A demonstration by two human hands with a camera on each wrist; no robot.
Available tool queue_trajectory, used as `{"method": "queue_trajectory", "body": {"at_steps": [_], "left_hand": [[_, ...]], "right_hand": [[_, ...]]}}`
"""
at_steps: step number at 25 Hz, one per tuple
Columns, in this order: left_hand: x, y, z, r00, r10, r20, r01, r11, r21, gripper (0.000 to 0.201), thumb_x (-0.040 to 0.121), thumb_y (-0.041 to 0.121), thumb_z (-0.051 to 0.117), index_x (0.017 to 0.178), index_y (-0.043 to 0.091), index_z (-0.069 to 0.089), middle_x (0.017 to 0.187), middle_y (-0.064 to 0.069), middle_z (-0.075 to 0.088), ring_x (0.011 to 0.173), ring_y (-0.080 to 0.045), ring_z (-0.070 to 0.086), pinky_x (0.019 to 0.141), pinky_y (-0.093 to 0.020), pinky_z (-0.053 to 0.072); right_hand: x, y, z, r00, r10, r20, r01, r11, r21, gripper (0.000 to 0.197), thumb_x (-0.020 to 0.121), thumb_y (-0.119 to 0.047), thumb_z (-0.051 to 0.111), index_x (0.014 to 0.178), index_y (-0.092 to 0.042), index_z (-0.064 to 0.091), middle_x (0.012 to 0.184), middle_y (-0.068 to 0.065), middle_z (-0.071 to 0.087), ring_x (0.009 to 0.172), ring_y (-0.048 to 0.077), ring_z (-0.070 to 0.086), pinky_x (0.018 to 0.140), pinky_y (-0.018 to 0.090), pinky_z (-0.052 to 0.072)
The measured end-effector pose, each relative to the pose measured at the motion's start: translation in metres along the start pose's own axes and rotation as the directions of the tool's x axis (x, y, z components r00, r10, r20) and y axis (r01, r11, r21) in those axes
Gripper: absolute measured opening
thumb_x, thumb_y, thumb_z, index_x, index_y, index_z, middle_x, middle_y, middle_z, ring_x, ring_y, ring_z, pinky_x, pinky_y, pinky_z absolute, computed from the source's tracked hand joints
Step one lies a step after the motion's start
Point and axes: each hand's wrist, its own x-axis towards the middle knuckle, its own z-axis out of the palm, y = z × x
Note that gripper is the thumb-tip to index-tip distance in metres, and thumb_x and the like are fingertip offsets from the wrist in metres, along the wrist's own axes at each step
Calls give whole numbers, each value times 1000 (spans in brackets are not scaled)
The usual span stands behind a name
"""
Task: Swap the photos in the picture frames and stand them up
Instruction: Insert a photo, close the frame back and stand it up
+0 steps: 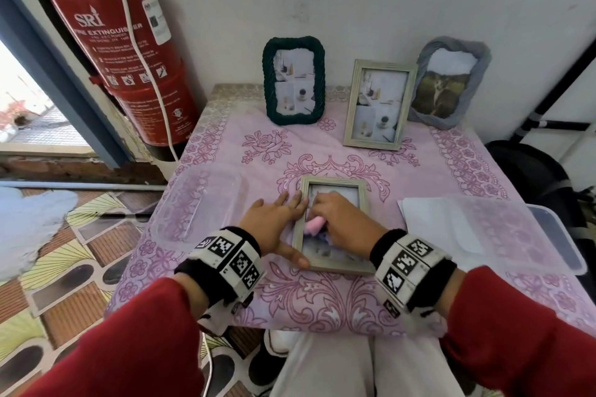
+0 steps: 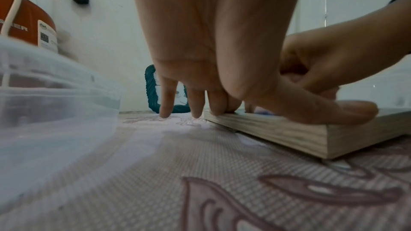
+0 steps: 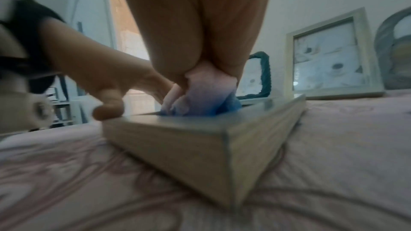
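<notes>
L hand (image 1: 274, 222) flat steadying wood frame (image 1: 335, 263), long axis toward wall; R hand (image 1: 342, 222) grip around pink cloth (image 1: 314, 225).

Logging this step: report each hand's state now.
Left hand: open, fingers and thumb pressing the left rail of the flat pale wooden picture frame.
Right hand: closed around a pink-and-blue wad of cloth on the frame's glass.

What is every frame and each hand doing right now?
Flat wooden frame: lying face up on the table.
Green frame: standing.
Middle wooden frame: standing.
Grey frame: standing.
Left hand: fingers straight, steadying the flat frame.
Right hand: gripping a pink cloth on the glass.
</notes>
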Motion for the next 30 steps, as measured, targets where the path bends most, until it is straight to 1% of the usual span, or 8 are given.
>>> {"method": "queue_trajectory", "body": {"at_steps": [3, 6, 8, 12, 16, 19, 21, 30], "left_hand": [[-1, 1, -2, 1000, -8, 17, 7, 998, 55, 119, 62, 65, 70, 150, 22, 3, 159, 2, -2, 147, -18, 3, 115, -43, 19], [-2, 2, -4, 1000, -4, 30, 2, 998, 61, 118, 63, 64, 69, 150, 22, 3, 159, 2, -3, 147, -17, 2, 114, -43, 22], [-3, 1, -4, 999, 0, 34, -2, 999, 55, 117, 63, 64, 69, 150, 22, 2, 159, 2, -3, 147, -17, 3, 114, -43, 22], [-2, -2, -3, 999, 15, 32, -15, 1000, 8, 118, 63, 64, 70, 150, 22, 2, 159, 2, -3, 146, -16, 5, 115, -42, 21], [-1, -3, 0, 999, 34, 25, -34, 999, -16, 118, 63, 63, 71, 150, 22, 3, 159, 2, -3, 146, -17, 5, 115, -40, 21], [1, -6, 1, 999, 49, 14, -48, 997, -62, 118, 62, 62, 72, 150, 22, 5, 159, 1, -3, 146, -17, 4, 115, -38, 20], [2, -7, 2, 998, 56, 6, -55, 995, -82, 118, 62, 61, 73, 150, 22, 6, 158, 0, -3, 146, -17, 3, 116, -38, 20], [2, -5, 2, 999, 53, -2, -53, 995, -89, 116, 62, 59, 74, 150, 20, 8, 159, -3, -3, 146, -17, 2, 116, -39, 20]], "right_hand": [[-30, -10, 1, 993, -103, 53, 104, 994, -26, 19, 78, -2, 59, 93, -9, 68, 97, 9, 57, 94, 23, 47, 81, 29, 36], [-51, -10, -14, 982, -127, 137, 154, 966, -208, 20, 92, -19, 47, 100, -16, 65, 99, 4, 59, 95, 20, 43, 81, 30, 34], [-57, -8, -25, 987, -64, 149, 104, 955, -278, 18, 93, -23, 46, 94, -20, 64, 94, 1, 62, 90, 17, 36, 79, 29, 34], [-48, -3, -27, 998, 64, 21, -52, 932, -358, 19, 92, -26, 49, 79, -20, 61, 89, -1, 64, 87, 14, 29, 75, 24, 29], [-25, 10, -30, 982, 164, -89, -182, 948, -260, 17, 87, -19, 56, 91, -8, 70, 88, 8, 64, 88, 17, 33, 67, 23, 20], [-3, 18, -25, 941, 273, -201, -297, 949, -105, 18, 80, -6, 60, 94, -2, 70, 91, 13, 51, 94, 25, 46, 70, 23, 26], [11, 20, -19, 923, 312, -225, -326, 945, -25, 21, 78, -1, 60, 96, -2, 71, 99, 16, 55, 95, 26, 47, 71, 25, 27], [25, 29, -18, 960, 246, -135, -238, 968, 76, 37, 71, 10, 57, 103, -4, 71, 100, 24, 62, 99, 33, 49, 70, 27, 27]]}}
